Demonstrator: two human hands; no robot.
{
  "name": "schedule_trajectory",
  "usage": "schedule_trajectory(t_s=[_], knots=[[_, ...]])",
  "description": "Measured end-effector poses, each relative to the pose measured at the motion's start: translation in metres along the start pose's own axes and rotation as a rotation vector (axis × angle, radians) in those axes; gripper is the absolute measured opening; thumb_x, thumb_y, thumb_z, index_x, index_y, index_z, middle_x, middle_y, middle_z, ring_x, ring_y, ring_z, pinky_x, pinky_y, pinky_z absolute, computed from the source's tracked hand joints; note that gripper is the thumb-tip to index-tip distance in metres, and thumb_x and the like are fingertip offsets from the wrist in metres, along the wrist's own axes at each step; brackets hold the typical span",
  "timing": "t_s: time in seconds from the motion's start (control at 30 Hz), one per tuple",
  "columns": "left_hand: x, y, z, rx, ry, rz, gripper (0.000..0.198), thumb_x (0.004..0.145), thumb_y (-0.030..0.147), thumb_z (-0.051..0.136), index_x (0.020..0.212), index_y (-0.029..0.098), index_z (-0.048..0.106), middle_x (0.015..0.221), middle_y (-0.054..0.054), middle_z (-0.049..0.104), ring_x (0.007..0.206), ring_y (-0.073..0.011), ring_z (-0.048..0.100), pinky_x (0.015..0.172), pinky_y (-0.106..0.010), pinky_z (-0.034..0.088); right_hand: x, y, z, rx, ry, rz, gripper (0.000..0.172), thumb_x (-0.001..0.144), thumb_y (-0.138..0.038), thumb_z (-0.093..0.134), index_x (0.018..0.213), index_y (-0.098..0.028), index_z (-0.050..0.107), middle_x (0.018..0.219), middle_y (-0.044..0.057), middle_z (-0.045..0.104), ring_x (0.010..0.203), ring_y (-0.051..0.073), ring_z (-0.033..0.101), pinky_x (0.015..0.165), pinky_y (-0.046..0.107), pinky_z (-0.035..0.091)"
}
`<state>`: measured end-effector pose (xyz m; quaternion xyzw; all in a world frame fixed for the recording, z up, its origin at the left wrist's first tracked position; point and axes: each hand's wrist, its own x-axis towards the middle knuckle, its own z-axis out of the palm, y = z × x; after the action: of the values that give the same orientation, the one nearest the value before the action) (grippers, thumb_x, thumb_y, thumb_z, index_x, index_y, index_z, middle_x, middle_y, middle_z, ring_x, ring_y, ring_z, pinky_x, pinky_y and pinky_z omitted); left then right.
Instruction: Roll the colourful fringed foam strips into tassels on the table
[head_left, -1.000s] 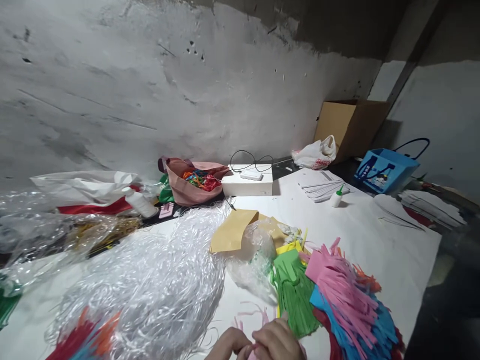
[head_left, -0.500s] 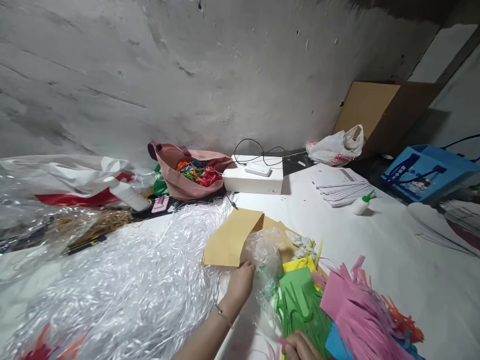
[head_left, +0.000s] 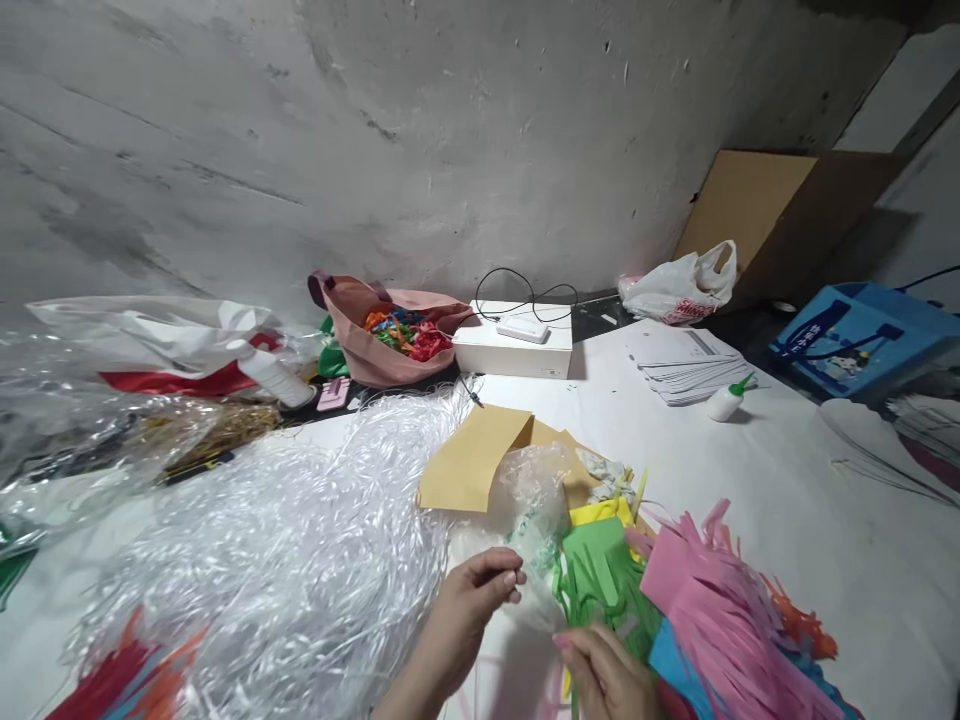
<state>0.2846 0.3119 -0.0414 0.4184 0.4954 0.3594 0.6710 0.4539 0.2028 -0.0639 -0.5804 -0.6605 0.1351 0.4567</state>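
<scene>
My left hand (head_left: 480,605) is above the white table surface, its thumb and fingers pinched together. Whatever lies between them is too small to make out. Lower and to the right, my right hand (head_left: 607,675) is closed, with a bit of pink strip (head_left: 560,641) at its fingertips. Just beyond my hands rests a crumpled clear plastic bag (head_left: 531,490) against a tan paper sheet (head_left: 472,460). Green fringed paper (head_left: 600,565) lies beside my right hand, partly over yellow paper (head_left: 604,513). Pink fringed paper (head_left: 705,600) spreads further right, over blue fringe (head_left: 679,670).
A large heap of white shiny strands (head_left: 300,560) covers the left side. Behind stand a pink cloth bag (head_left: 360,345) of coloured strips and a white box (head_left: 510,355). A glue bottle (head_left: 726,402) and a paper stack (head_left: 686,360) are at the right.
My left hand has come away from the tan paper's lower edge, moving nearer to me and turning. My right hand has risen slightly, still with pink at its fingertips. The view has shifted slightly.
</scene>
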Motion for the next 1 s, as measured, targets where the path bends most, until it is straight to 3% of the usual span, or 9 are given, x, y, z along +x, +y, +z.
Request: schedule_trajectory(t_s=[0.1, 0.3, 0.63, 0.77, 0.9, 1.0], knots=[[-0.050, 0.012, 0.010, -0.265, 0.005, -0.071, 0.027, 0.056, 0.028, 0.087, 0.076, 0.014, 0.074, 0.084, -0.006, 0.065, 0.069, -0.0158, 0.062, 0.061, -0.026, 0.051, 0.014, -0.028, -0.013, 0.031, -0.035, -0.066, 0.017, 0.099, -0.024, 0.045, 0.095, -0.023, 0.061, 0.073, 0.001, 0.066, 0.063, 0.013, 0.064, 0.062, 0.019, 0.049], [-0.117, 0.021, 0.007, -0.355, -0.028, 0.035, 0.021, 0.060, 0.029, 0.087, 0.071, 0.016, 0.075, 0.076, -0.003, 0.063, 0.062, -0.0125, 0.059, 0.056, -0.025, 0.051, 0.006, -0.095, -0.013, -0.052, 0.078, -0.173, 0.025, 0.101, -0.022, 0.040, 0.081, -0.021, 0.056, 0.064, 0.001, 0.057, 0.059, 0.015, 0.055, 0.059, 0.025, 0.041], [-0.216, 0.018, -0.025, -0.142, -0.121, 0.273, 0.016, 0.078, 0.033, 0.074, 0.077, 0.017, 0.074, 0.076, -0.002, 0.063, 0.061, -0.0117, 0.061, 0.060, -0.024, 0.052, -0.036, -0.177, -0.048, -0.138, -0.151, -0.387, 0.019, 0.096, -0.013, 0.044, 0.081, -0.019, 0.054, 0.066, 0.001, 0.057, 0.061, 0.016, 0.052, 0.061, 0.028, 0.037], [-0.250, 0.009, -0.037, -0.090, -0.116, 0.329, 0.016, 0.083, 0.033, 0.069, 0.077, 0.018, 0.071, 0.075, -0.002, 0.062, 0.060, -0.0120, 0.061, 0.058, -0.024, 0.052, -0.059, -0.201, -0.045, -0.110, -0.179, -0.404, 0.018, 0.095, -0.011, 0.043, 0.083, -0.020, 0.054, 0.068, 0.001, 0.057, 0.064, 0.016, 0.053, 0.062, 0.028, 0.038], [-0.277, 0.006, -0.055, 0.089, -0.082, 0.489, 0.013, 0.087, 0.029, 0.063, 0.082, 0.020, 0.072, 0.074, -0.002, 0.062, 0.063, -0.0126, 0.060, 0.060, -0.023, 0.050, -0.080, -0.222, -0.033, 0.014, -0.231, -0.317, 0.018, 0.096, -0.014, 0.044, 0.081, -0.021, 0.052, 0.068, 0.000, 0.056, 0.063, 0.014, 0.053, 0.059, 0.026, 0.037], [-0.294, 0.007, -0.071, 0.126, -0.087, 0.475, 0.014, 0.089, 0.029, 0.061, 0.083, 0.021, 0.071, 0.075, -0.002, 0.061, 0.063, -0.0120, 0.059, 0.061, -0.023, 0.049, -0.093, -0.237, -0.023, 0.009, -0.246, -0.294, 0.018, 0.097, -0.014, 0.042, 0.084, -0.020, 0.052, 0.071, 0.001, 0.057, 0.065, 0.015, 0.053, 0.061, 0.027, 0.037]])
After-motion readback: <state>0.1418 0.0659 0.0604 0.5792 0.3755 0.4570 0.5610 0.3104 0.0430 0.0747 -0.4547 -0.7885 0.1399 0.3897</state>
